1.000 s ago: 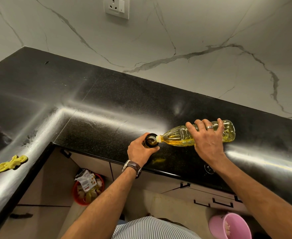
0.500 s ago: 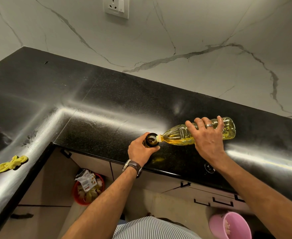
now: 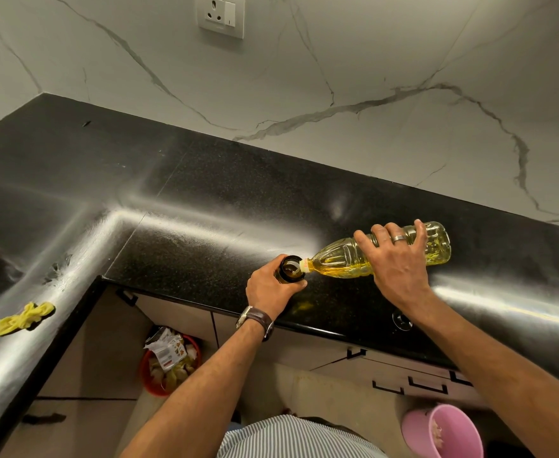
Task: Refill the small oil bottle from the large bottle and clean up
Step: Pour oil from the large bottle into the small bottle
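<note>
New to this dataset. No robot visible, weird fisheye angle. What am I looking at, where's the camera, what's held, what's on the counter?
There is no machine here: a person works with two bare hands, and the one picture comes from a wide-angle camera worn on their head, looking forward and down. That is why the arms come in from the bottom edge and the walls bend.

The right hand grips the large bottle of yellow oil, tipped nearly flat, its mouth at the opening of the small dark bottle. The left hand, with a watch on its wrist, holds that small bottle upright on the black counter.

Also on the counter: a crumpled yellow cloth at the left, and a small yellowish smear near the front edge below the small bottle, perhaps oil. On the floor stand a red bin of rubbish and a pink bucket.
</note>
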Demonstrator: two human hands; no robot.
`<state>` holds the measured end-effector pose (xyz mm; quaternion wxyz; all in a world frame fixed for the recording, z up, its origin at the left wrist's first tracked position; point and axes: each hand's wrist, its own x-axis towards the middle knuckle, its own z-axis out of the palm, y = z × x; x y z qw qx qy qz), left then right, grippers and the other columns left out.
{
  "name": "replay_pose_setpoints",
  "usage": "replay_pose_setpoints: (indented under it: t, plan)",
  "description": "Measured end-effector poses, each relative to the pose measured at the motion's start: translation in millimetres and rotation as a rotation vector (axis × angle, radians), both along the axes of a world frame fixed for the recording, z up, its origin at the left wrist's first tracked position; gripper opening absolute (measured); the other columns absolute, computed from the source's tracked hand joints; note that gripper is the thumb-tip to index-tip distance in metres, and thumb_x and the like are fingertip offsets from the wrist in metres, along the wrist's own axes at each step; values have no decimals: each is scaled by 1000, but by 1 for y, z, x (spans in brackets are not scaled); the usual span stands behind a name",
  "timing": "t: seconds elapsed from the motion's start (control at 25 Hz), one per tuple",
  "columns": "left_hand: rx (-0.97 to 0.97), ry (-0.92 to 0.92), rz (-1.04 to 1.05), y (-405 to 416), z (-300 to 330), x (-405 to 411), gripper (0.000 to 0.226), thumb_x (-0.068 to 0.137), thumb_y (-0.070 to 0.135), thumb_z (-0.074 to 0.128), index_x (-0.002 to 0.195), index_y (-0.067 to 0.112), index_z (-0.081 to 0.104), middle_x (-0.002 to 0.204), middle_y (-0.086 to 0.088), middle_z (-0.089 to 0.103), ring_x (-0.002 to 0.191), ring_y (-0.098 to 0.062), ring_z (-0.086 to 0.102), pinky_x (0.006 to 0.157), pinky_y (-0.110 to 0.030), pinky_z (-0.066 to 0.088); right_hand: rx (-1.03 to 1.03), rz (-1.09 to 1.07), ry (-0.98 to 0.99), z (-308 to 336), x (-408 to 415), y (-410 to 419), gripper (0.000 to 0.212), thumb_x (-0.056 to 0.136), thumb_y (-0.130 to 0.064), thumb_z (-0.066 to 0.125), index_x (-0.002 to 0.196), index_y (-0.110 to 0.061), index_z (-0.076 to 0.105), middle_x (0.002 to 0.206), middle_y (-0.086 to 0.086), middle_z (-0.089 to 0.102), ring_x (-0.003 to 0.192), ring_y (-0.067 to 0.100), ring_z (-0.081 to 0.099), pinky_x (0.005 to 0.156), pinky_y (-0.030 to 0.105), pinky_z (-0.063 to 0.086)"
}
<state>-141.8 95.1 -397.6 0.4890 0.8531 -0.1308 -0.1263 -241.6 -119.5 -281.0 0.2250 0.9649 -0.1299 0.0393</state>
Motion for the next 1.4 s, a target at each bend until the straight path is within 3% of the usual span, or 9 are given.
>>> replay_pose_setpoints:
  t: [1.4]
  plan:
    - [-26,-40,6,3,3,-2,57,71,46,92,122,34,71,108,12,77,103,-9,67,89,-29,54,-70,42,66,17,12,7,82,70,-18,90,143,-22,53,134,19,63,127,42,58,113,74,23]
